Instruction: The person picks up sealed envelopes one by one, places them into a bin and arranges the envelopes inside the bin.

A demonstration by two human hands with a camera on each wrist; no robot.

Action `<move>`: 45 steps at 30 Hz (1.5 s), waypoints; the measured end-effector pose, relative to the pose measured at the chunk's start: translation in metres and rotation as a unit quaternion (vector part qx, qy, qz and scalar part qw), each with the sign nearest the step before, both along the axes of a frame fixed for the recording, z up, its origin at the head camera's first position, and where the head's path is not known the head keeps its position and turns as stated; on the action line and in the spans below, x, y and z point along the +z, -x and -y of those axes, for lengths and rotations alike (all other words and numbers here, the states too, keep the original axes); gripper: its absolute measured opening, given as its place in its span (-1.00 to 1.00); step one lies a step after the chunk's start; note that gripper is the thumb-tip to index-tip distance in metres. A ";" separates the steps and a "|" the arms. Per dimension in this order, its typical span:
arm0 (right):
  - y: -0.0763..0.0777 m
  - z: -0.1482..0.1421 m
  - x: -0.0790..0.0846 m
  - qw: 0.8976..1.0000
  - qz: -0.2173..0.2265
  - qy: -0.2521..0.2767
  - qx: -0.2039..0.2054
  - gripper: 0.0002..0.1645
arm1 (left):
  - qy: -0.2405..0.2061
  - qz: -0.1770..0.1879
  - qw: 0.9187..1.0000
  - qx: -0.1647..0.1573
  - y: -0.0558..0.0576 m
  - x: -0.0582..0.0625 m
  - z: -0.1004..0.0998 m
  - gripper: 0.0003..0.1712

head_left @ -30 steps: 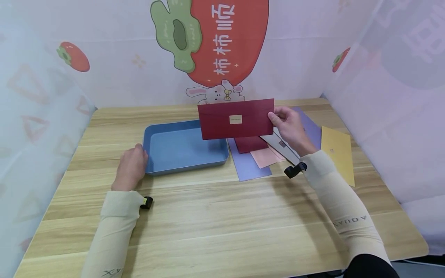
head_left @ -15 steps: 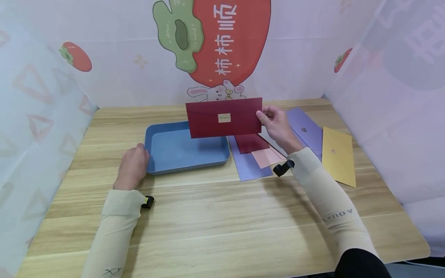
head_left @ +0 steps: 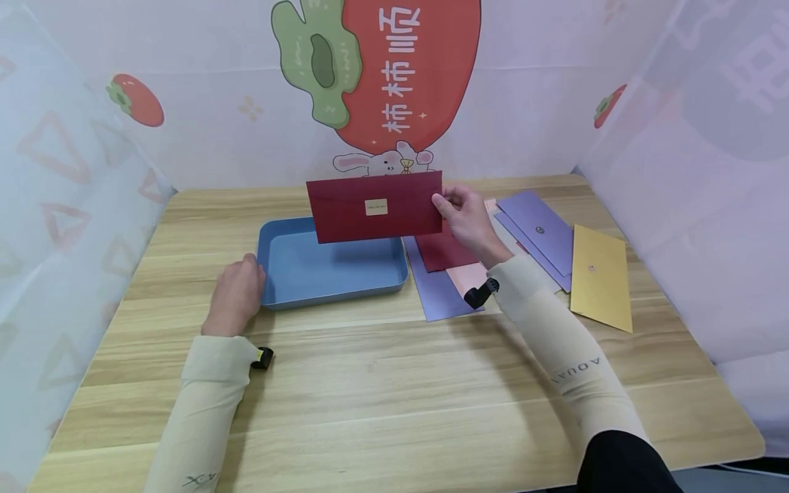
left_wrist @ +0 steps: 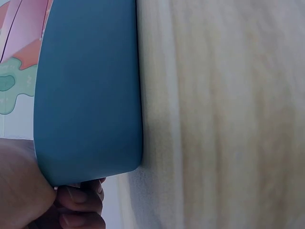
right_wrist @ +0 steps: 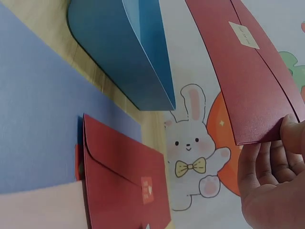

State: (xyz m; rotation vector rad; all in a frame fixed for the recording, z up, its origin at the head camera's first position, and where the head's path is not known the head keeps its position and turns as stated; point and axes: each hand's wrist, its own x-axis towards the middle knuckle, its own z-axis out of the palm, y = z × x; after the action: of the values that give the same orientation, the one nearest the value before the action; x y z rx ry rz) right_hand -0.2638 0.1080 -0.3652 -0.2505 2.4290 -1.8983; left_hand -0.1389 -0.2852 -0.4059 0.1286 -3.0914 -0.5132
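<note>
My right hand (head_left: 470,222) pinches a dark red envelope (head_left: 345,213) by its right end, thumb on the front face. A small cream label (head_left: 376,207) is on that face. The envelope is held up over the back right of a blue tray (head_left: 290,298), hiding part of it. In the right wrist view, the red envelope (right_wrist: 252,71) is tilted, with the fingers behind its end. My left hand (head_left: 235,296) grips the left wall of the tray; in the left wrist view the thumb and curled fingers (left_wrist: 78,198) are at the tray's corner (left_wrist: 90,119).
Right of the tray lie a second red envelope (head_left: 440,255), a purple envelope (head_left: 431,301) and a pink one (head_left: 462,277). Farther right are more purple envelopes (head_left: 545,233) and a gold envelope (head_left: 600,277). Printed cloth (head_left: 203,123) walls the table (head_left: 370,397) at the back and sides.
My right hand has carried the red envelope leftward, farther over the tray, uncovering the purple envelopes at right. My left hand stays on the tray's left wall.
</note>
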 end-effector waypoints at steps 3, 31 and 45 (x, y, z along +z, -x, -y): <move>0.003 0.007 -0.002 1.000 0.003 0.012 0.002 -0.77 | 0.001 -0.002 1.000 0.001 0.000 0.000 -0.001 -0.64; 0.013 0.062 -0.013 0.999 0.010 -0.024 0.021 -0.78 | 0.006 -0.006 1.000 -0.003 0.000 0.000 -0.001 -0.65; 0.021 0.080 -0.015 0.992 -0.019 -0.099 0.070 -0.80 | 0.005 -0.011 1.000 0.000 0.000 0.001 -0.001 -0.66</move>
State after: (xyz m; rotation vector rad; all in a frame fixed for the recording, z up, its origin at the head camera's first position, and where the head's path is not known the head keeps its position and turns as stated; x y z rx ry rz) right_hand -0.2847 0.0285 -0.3804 -0.4393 2.5270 -1.5970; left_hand -0.1390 -0.2842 -0.4053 0.1225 -3.0714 -0.4940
